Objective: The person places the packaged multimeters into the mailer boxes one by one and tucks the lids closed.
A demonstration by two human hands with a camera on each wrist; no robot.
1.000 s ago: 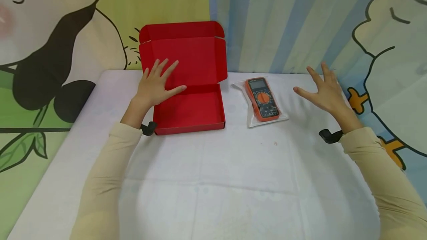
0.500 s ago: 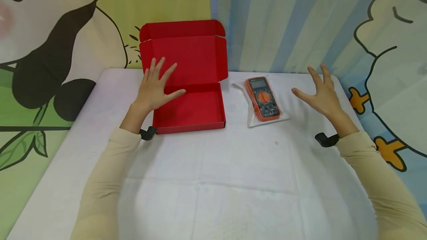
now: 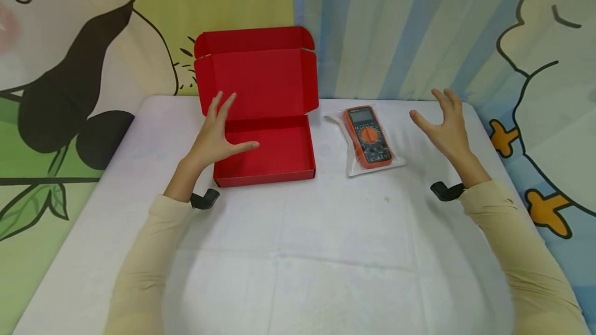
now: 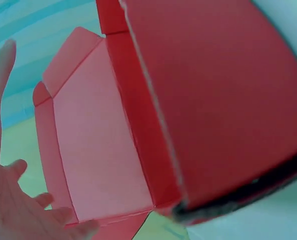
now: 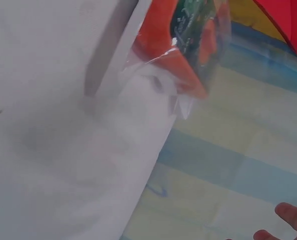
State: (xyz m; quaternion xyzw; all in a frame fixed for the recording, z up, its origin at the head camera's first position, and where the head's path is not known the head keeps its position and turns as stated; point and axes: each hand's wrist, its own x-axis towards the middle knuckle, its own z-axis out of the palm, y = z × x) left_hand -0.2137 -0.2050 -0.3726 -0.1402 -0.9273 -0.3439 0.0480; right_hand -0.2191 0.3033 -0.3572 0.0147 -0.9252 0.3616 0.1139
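Note:
A red cardboard box stands with its lid raised at the back of the table, its tray bare inside. My left hand hovers over the box's left side with fingers spread, holding nothing. In the left wrist view that hand shows beside the raised lid. Right of the box lies an orange and black multimeter in a clear plastic bag. To the right of the multimeter my right hand is raised, thumb apart from the fingers, with nothing in it. Only fingertips of it show in the right wrist view.
The table wears a creased white cloth. A curtain with cartoon figures and blue stripes hangs behind its back edge. Black wrist bands sit at both cuffs.
My left hand has drawn slightly back and turned, so fewer fingers show apart. My right hand has turned a little and its forearm has shifted left. Box and multimeter stay put.

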